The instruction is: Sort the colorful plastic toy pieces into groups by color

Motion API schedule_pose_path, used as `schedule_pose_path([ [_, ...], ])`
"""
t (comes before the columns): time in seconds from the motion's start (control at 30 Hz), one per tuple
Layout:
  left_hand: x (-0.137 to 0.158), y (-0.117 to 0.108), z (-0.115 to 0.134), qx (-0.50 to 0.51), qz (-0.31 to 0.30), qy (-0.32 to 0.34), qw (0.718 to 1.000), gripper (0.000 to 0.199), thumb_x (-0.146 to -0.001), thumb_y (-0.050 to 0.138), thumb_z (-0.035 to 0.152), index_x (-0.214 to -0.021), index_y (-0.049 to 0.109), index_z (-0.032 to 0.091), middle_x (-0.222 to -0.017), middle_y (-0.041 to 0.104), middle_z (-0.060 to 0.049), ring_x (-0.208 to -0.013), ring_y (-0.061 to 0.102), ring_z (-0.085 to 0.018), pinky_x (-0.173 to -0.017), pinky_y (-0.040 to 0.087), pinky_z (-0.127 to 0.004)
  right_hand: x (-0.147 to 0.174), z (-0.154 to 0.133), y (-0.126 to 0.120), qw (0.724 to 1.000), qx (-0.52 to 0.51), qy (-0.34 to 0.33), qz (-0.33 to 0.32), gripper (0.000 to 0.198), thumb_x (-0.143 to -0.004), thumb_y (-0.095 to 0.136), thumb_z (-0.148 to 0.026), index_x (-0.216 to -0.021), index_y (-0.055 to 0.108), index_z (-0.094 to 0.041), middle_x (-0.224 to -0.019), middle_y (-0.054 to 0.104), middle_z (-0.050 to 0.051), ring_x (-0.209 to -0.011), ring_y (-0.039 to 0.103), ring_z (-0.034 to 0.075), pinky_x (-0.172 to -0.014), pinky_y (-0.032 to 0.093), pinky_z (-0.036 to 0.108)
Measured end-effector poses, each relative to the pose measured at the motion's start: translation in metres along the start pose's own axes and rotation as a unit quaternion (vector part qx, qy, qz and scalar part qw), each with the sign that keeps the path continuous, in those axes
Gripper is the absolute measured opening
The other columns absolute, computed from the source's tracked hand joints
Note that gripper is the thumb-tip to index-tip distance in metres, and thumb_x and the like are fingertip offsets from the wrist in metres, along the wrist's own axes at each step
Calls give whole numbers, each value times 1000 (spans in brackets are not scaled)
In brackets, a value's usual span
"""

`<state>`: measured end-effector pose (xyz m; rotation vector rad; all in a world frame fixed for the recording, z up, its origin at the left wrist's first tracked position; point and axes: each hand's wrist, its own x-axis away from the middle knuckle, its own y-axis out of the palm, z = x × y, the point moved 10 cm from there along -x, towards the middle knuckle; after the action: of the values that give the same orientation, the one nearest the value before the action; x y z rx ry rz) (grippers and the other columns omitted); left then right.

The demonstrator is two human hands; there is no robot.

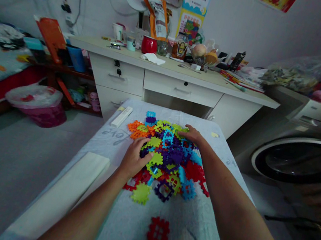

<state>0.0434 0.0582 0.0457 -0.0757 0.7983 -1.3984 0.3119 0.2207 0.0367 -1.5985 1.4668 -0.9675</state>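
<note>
Tile heap (174, 155): wide sweep could spill it off the right edge of the tabletop (125, 229).
Left hand (134, 159): half-curled against heap; any grip unclear.
Right hand (193, 135): likewise.

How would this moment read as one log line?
left hand: at left side of plastic pile | right hand: at far right | lone red piece: on cloth

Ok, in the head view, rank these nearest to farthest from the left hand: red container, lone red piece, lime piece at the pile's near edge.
1. Lime piece: near edge of the pile.
2. Lone red piece: apart, in the foreground.
3. Red container: on the desk beyond.
</note>
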Motion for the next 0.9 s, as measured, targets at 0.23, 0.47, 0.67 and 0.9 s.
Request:
schedule_pose_path([
  [0.23,0,2,-1,-12,-4,-2,1000,48,-81,63,37,-126,53,22,-130,56,-11,-125,53,-27,-110,40,-46,22,-21,13,995,-61,-35,-77,74,-71,78,-43,-137,53,-17,-128,64,12,-113,63,27,-98,48,38],
  [0.47,1,4,-2,-4,-10,-10,1000,55,-81,63,41,-131,50,22,-135,52,-11,-129,50,-28,-112,38,-47,62,-54,3,982,-143,-102,-63,67,-72,76,-35,-132,54,-16,-111,69,9,-100,65,24,-94,49,40],
  [0.67,2,3,-9,51,-4,-37,998,50,-87,58,46,-129,51,22,-134,54,-11,-129,50,-26,-113,37,-45,111,-127,-14,954,-120,-271,-43,61,-79,69,-37,-135,52,-19,-134,58,10,-121,55,26,-106,41,43],
  [0.9,5,-10,-26,137,71,-80,985,40,-92,50,42,-125,52,21,-130,57,-10,-125,52,-24,-111,39,-45,182,-178,11,957,65,-283,15,80,-78,71,-53,-147,43,-23,-153,38,18,-141,30,39,-113,17,67],
])
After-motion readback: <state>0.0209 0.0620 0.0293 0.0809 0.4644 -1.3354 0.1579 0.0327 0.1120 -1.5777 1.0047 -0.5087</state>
